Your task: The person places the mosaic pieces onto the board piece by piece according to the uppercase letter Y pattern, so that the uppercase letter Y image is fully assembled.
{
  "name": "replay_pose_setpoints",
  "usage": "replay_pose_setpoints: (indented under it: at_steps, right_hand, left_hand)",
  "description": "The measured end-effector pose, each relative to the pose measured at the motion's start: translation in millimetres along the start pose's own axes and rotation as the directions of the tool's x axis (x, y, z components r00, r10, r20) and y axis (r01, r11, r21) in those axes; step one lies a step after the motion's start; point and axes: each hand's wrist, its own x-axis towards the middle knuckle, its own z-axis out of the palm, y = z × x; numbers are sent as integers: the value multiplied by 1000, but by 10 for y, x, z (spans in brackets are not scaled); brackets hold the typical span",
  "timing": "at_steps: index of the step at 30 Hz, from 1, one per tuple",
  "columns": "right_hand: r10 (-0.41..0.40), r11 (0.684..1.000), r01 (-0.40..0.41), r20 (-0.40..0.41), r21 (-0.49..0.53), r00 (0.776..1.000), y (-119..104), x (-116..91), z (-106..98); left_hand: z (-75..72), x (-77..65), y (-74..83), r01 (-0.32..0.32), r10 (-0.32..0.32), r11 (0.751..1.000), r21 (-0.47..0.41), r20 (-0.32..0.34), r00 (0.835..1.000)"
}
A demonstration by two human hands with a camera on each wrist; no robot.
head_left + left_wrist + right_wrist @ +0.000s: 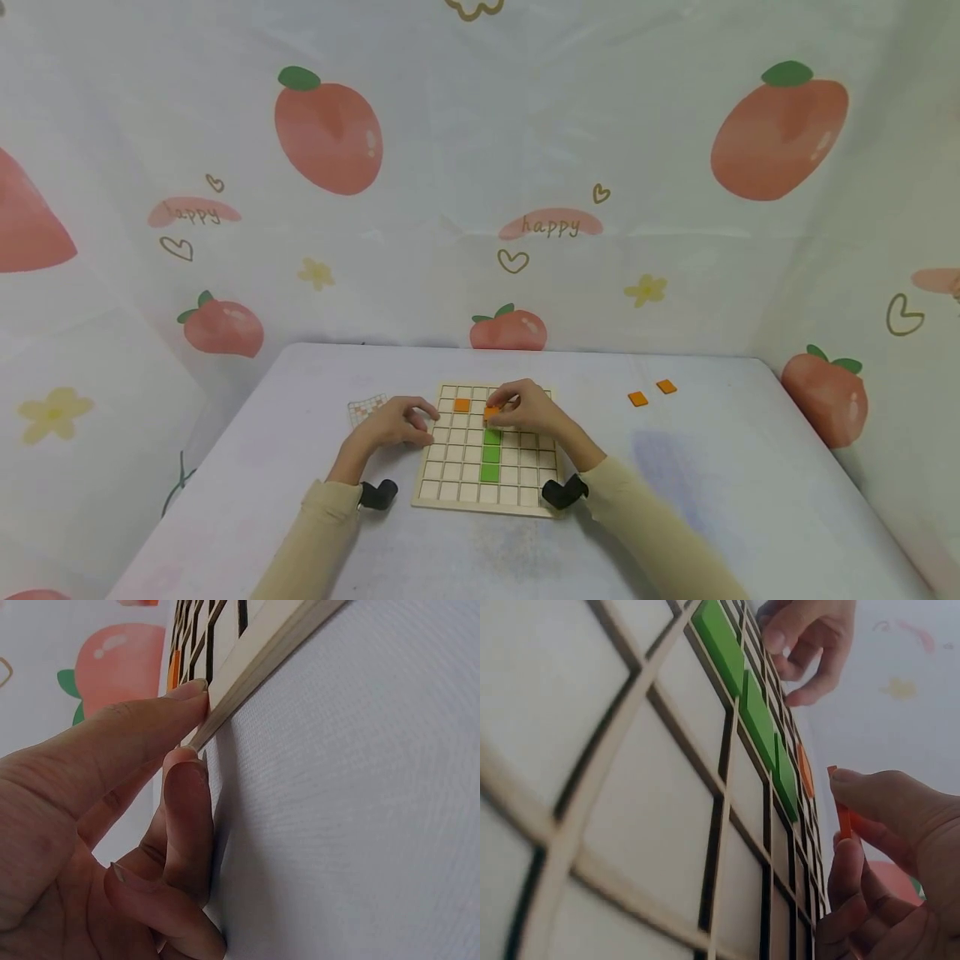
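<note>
Over the gridded board (452, 472), my right hand (531, 407) is pinching an orange tile (491, 412); my left hand (393, 421), loosely spread, is touching the board's edge.

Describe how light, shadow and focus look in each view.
Head: soft, even light, with a darker shadow on the table beside the right sleeve; left wrist: dimmer, with a soft-edged shadow on the table beside the left hand; right wrist: nearest grid lines of the board blurred, the green tiles sharper, the printed yellow flower pale and soft.
</note>
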Motion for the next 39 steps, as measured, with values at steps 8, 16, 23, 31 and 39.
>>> replay_pose_setpoints:
  at_steps: [8,16,23,31,39]
  right_hand:
    - [44,997,-45,-13,-65,999,-89,64,112]
    - [84,989,-84,-11,-120,996,-109,112,185]
    - [116,983,-118,-21,-139,993,-151,133,227]
    - [150,975,-151,-21,-162,988,-187,148,249]
    - [153,970,-155,-26,-189,988,-211,159,256]
  left_hand:
    - [-2,3,0,-4,4,1000,5,0,1000]
    - [-2,-1,15,5,-5,1000,-7,2,1000]
    - [-2,-14,32,-3,3,1000,-14,15,1000]
    - [-7,-17,41,17,-17,1000,-6,14,1000]
    - [-23,-35,72,19,-18,1000,-8,26,1000]
